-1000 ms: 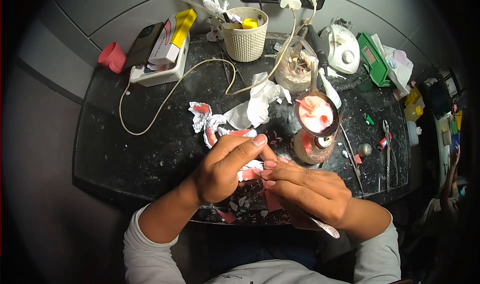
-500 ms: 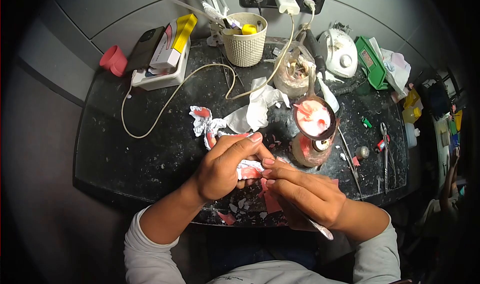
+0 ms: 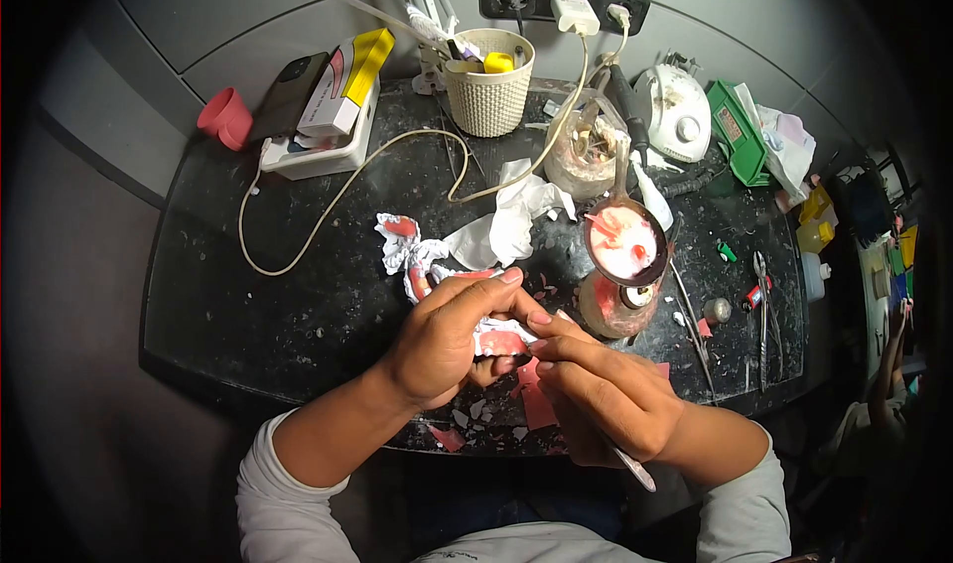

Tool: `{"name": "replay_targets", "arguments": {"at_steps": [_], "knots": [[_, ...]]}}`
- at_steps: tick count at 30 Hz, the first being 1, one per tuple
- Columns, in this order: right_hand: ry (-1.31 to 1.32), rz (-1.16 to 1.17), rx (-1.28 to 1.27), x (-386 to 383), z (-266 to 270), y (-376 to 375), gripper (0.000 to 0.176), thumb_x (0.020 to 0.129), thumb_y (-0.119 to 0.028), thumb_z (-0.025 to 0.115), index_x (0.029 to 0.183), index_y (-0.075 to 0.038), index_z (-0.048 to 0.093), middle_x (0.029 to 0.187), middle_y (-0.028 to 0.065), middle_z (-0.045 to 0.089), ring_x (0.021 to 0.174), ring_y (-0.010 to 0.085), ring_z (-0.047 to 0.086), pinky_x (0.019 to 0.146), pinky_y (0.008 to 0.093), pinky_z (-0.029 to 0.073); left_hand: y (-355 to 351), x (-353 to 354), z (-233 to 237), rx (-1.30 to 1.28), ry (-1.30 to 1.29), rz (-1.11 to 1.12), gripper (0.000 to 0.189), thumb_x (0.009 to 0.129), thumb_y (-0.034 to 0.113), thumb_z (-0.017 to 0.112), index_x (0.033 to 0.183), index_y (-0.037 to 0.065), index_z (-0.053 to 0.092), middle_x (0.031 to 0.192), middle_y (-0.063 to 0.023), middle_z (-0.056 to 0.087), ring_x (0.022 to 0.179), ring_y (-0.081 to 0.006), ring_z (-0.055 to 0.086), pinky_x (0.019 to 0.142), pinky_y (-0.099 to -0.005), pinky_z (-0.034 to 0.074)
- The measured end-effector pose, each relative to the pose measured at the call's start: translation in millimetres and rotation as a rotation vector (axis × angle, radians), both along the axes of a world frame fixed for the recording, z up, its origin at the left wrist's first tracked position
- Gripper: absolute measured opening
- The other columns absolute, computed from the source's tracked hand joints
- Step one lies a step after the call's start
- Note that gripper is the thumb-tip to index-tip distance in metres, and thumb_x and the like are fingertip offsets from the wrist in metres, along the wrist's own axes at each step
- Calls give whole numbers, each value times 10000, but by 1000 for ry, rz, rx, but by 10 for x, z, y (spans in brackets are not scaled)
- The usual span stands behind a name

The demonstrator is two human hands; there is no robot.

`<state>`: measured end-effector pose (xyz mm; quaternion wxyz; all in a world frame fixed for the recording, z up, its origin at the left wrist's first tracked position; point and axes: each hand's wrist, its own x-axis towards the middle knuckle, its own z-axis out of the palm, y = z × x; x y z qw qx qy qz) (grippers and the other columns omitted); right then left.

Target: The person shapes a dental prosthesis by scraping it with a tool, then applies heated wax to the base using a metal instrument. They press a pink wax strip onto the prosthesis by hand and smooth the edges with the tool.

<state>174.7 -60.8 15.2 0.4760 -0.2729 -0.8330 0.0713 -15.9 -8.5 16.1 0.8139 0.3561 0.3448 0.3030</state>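
Bright centre, dark warped edges

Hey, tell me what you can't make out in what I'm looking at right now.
In the head view:
Metal tool: its middle is hidden by the right hand.
Pink-and-white piece: its left end is covered by the left hand.
Yellow-and-white box: its print is too small to read.
Beige basket: its wall hides the lower contents.

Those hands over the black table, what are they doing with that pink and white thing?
The left hand holds a small pink and white piece. The right hand is close beside it, gripping a thin metal tool whose tip is hard to see. Beyond them, a round pan sits above a jar, and more pieces lie on the table.
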Motion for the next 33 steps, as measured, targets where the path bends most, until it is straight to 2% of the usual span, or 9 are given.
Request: {"name": "replay_targets", "arguments": {"at_steps": [1,8,11,14,16,27,33], "knots": [[3,-6,11,-1,1,2,178,732,94,712,895,127,647,897,237,668,768,301,715,631,333,590,-9,15,8,-32,2,45,476,1059,333,379,893,-34,633,741,-120,633,473,-92,495,405,-185,351],[-27,3,-20,34,33,1,189,740,101,712,917,115,650,904,225,669,780,301,720,637,333,593,-14,11,-13,-36,22,55,511,1065,359,356,925,-42,640,759,-124,638,476,-97,508,382,-181,332],[43,-5,-159,38,125,-11,206,762,117,722,958,89,665,959,211,683,858,321,731,688,336,604,-12,-10,-28,-29,9,39,538,1068,374,338,936,-47,646,757,-124,642,472,-94,519,369,-179,329],[22,70,-190,44,152,19,213,758,101,741,958,84,669,957,208,690,857,307,731,687,338,605,3,-38,-38,47,33,13,560,1067,380,323,921,-47,654,728,-116,640,458,-87,518,369,-180,342],[22,79,-189,35,132,21,211,761,94,745,959,80,672,956,205,693,855,301,732,684,338,605,37,-106,-97,77,-13,-116,555,1069,406,326,920,-11,660,755,-90,639,532,-76,535,442,-192,369],[-12,75,-166,43,98,43,238,752,73,755,978,68,679,964,196,702,817,265,727,671,320,602,17,-87,-34,105,33,-100,538,1074,400,319,916,-3,640,768,-81,636,554,-72,524,469,-189,386],[-26,80,-209,57,92,61,286,731,90,748,1004,83,665,994,208,693,843,283,724,722,341,602,2,-62,-14,121,93,-65,538,1073,399,328,916,-12,638,747,-74,623,561,-72,520,470,-193,378]]}}
